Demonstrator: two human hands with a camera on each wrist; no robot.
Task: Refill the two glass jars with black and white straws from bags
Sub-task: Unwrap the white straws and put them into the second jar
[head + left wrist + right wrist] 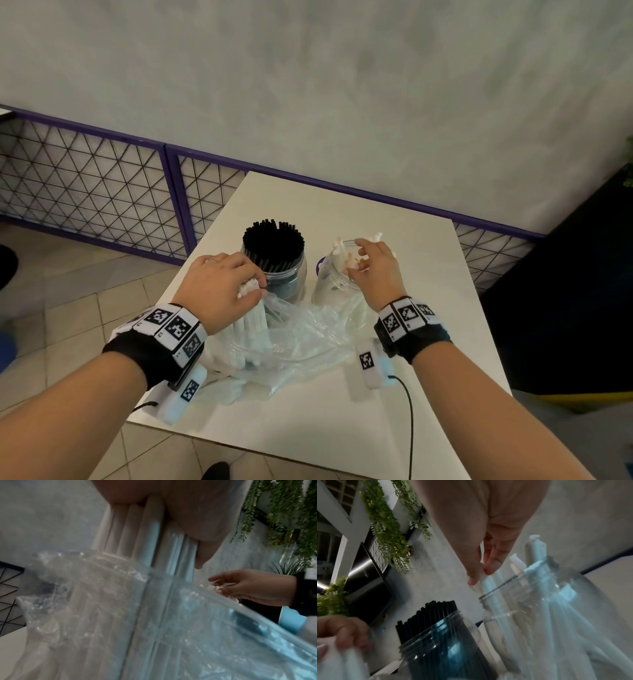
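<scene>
A: Nearest the camera, what lies on the white bench (428, 394)?

B: A crumpled clear plastic bag (301, 339), spread between the two wrists. White straws lie inside it, but the film's glare blurs them; their number cannot be made out.

A: And the hands?

B: The left hand (219, 287) grips a bundle of white straws (255, 315) by their upper ends, the lower ends hidden inside the bag. The left wrist view confirms fingers curled round the bundle (145, 534). The right hand (375, 267) sits over the mouth of the right-hand glass jar (337, 284), its fingertips pinching the tops of white straws (483, 580) that stand in that jar (539, 615).

A: How full is that jar?

B: Hard to tell from the head view; the hand covers much of the opening. The right wrist view shows several straws leaning loosely inside.

A: Beyond that?

B: Just beside it, to the left, stands the second glass jar (284, 277), packed with upright black straws (273, 241), partly blocked by the left hand's knuckles. Farther off, a purple-framed mesh railing (102, 185) and a grey wall (342, 85); hanging greenery (385, 524) shows only in the wrist views.
</scene>
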